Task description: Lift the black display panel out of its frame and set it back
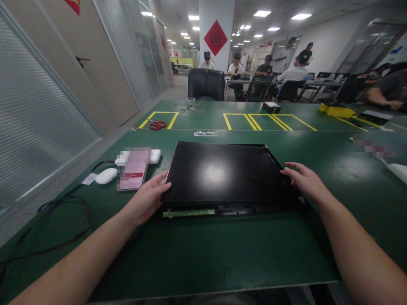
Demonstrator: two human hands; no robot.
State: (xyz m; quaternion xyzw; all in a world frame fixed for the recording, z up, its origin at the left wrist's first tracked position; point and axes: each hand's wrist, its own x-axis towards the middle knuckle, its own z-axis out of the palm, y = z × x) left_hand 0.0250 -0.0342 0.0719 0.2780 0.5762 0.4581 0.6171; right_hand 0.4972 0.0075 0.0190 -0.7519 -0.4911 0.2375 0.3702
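Note:
A black flat screen panel (203,171) lies over a shallow black frame (254,209), its left side raised and shifted out of line with the frame. My left hand (146,199) is closed on the panel's left edge, thumb on top and fingers behind. On the right, my right hand (300,178) pinches at the side edge of the frame, close to the panel's border; its lower fingers are partly hidden. Along the near side of the frame, a green circuit board strip (188,213) shows below the panel.
Left of the panel are a phone (132,171), a white mouse (106,176) and a black cable (63,243). Red scissors (157,125), white scraps (206,133), a clear cup (190,103) and a small black box (271,107) lie farther back on the green table (216,258). People sit beyond.

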